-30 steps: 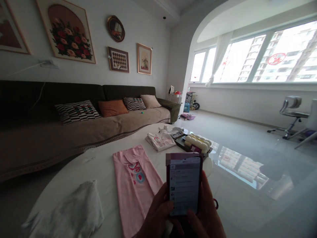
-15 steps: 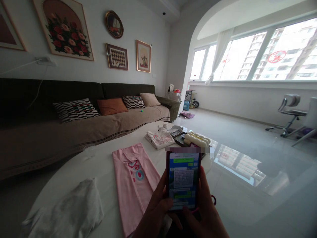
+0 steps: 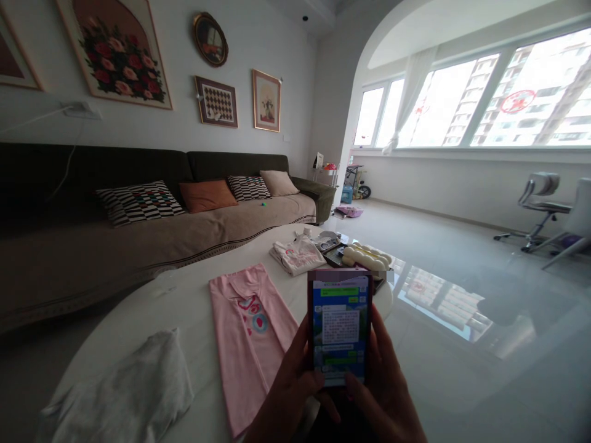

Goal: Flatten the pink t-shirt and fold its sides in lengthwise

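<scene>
Both hands on a phone (image 3: 340, 329), held upright just above the near edge of the white table (image 3: 184, 295), screen lit w/ a chat view, facing the camera. Left hand (image 3: 289, 394) wraps the phone's left edge, thumb over the lower left corner of the screen; right hand (image 3: 385, 394) wraps the right edge, thumb at the bottom of the screen. Fingers on both sides clenched around the phone body. Pink shirt (image 3: 252, 332) lies flat on the table just left of the phone, printed side up, partly folded lengthwise. Grey cloth (image 3: 133, 394) crumpled further left of the phone, near the table edge. Beyond the phone: folded white shirt (image 3: 298, 255), and a dark tray (image 3: 337, 258) w/ a cream padded thing (image 3: 367, 258) on it, can't tell what it is. Sofa (image 3: 138, 234) w/ cushions far left behind the table, office chair (image 3: 540, 206) far right of the phone by the window.
</scene>
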A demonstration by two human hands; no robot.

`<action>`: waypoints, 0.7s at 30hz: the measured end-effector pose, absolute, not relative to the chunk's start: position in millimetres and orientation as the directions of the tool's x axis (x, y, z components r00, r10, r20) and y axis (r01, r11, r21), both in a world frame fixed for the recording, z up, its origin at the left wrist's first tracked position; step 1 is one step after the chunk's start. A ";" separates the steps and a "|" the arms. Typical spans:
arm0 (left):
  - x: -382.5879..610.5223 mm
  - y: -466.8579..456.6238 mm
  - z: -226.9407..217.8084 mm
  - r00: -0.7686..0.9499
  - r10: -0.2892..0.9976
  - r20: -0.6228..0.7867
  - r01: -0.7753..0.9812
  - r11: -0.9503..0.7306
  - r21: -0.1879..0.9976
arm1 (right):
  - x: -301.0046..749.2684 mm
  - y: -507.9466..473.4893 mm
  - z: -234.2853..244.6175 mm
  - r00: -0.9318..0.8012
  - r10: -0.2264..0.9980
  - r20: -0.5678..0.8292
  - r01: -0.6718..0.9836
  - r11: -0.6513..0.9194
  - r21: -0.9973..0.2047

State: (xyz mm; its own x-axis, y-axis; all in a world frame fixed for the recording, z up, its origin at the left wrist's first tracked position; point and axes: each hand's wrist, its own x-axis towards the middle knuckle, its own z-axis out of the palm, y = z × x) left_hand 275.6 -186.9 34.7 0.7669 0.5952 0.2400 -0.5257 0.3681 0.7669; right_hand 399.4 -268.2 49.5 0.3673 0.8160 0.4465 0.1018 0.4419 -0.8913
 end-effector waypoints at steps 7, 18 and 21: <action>274.2 -187.0 34.2 0.775 0.583 0.243 -0.516 0.361 0.777 | 392.3 -268.1 50.6 0.474 0.804 0.357 0.100 0.354 -0.930; 276.8 -186.1 35.1 0.758 0.585 0.290 -0.565 0.366 0.739 | 404.0 -265.3 52.8 0.361 0.828 0.428 -0.037 0.472 -0.881; 275.4 -187.6 36.8 0.749 0.601 0.280 -0.557 0.341 0.757 | 401.7 -266.1 57.6 0.343 0.832 0.436 -0.030 0.474 -0.880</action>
